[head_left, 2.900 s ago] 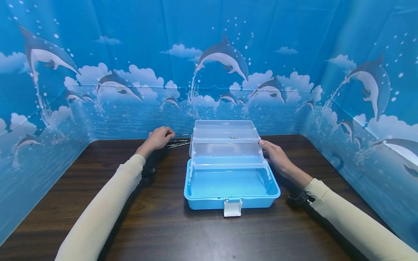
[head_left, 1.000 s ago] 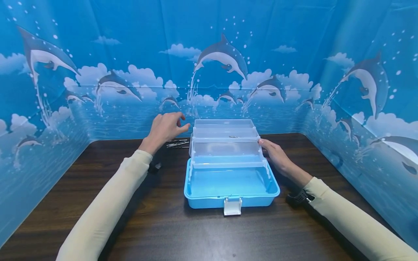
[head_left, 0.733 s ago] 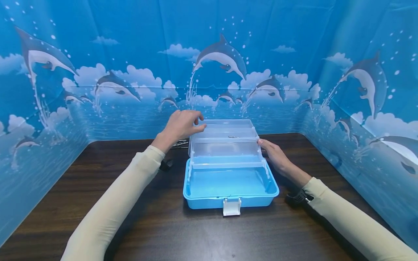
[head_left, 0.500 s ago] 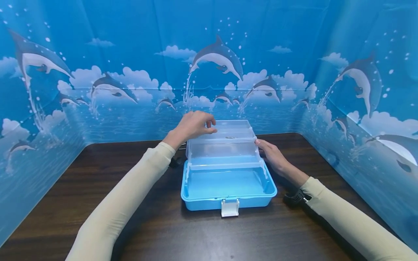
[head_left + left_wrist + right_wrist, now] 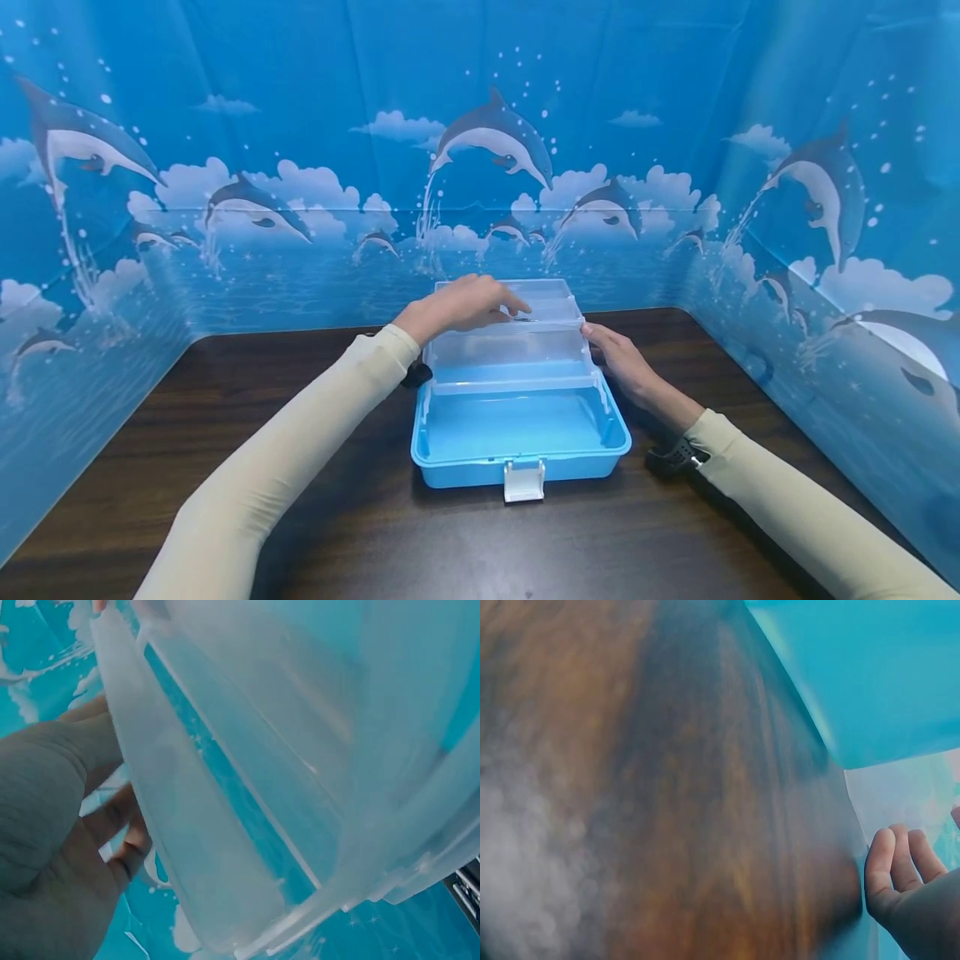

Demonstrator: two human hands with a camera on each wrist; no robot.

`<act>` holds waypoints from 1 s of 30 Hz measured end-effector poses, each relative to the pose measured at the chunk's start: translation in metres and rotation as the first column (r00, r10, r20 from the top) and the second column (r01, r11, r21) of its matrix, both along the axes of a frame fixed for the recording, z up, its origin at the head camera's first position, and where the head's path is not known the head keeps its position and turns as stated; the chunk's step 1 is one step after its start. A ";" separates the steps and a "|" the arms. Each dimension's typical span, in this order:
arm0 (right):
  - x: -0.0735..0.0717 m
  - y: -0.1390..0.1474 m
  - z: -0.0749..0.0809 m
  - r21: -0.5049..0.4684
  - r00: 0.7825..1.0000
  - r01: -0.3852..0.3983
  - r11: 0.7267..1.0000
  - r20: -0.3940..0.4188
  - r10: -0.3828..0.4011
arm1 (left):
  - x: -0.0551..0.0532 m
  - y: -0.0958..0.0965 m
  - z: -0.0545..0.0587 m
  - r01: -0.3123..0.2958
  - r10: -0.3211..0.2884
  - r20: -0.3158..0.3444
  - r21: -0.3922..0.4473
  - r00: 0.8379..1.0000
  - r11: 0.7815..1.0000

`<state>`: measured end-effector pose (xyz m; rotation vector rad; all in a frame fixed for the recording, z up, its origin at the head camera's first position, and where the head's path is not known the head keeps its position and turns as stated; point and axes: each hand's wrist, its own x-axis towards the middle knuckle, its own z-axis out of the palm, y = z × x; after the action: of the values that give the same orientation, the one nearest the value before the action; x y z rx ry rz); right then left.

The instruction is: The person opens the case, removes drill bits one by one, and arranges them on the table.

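Note:
A blue toolbox (image 5: 522,467) stands with its translucent tiered trays (image 5: 510,348) raised toward the back. My left hand (image 5: 461,304) reaches over the top tier, its index finger pointing down close to a thin metal drill bit (image 5: 523,319) lying there. In the left wrist view, tray walls hide part of the left fingers (image 5: 131,844); whether they pinch anything I cannot tell. At the right end of the trays my right hand (image 5: 626,362) holds the tray edge by its corner. The right wrist view has the right fingers (image 5: 904,859) bent beside the box.
Several metal bits (image 5: 466,894) lie past the trays in the left wrist view; the left arm covers them in the head view. A white latch (image 5: 523,482) hangs open at the box front. Dolphin-print sheeting (image 5: 300,125) walls in the dark wooden table (image 5: 247,392).
My left hand has left the pile of bits on the left, risen, swung right and come down over the upper tray. The right hand keeps its hold; the view has shifted slightly.

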<state>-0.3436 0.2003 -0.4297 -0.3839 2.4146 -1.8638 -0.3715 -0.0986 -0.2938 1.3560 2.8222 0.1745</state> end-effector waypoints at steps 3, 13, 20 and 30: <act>-0.001 0.000 0.000 0.012 1.000 -0.006 1.000 0.001 0.006 | 0.001 0.002 -0.001 0.032 -0.032 0.024 -0.026 0.999 0.999; -0.003 0.002 0.003 -0.011 1.000 -0.018 1.000 0.000 0.018 | 0.006 0.019 0.018 0.071 -0.087 -0.080 -0.184 0.993 0.980; -0.004 0.001 0.003 -0.024 0.999 -0.037 0.999 0.011 0.037 | 0.009 0.027 0.022 0.041 -0.051 -0.048 -0.191 0.998 0.981; -0.002 0.001 0.003 -0.023 0.999 -0.028 0.999 0.018 0.028 | 0.001 0.023 0.021 -0.020 0.015 -0.023 -0.200 1.000 0.980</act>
<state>-0.3452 0.2014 -0.4271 -0.3981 2.3654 -1.8763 -0.3703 -0.0760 -0.2728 1.2976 2.7782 -0.1220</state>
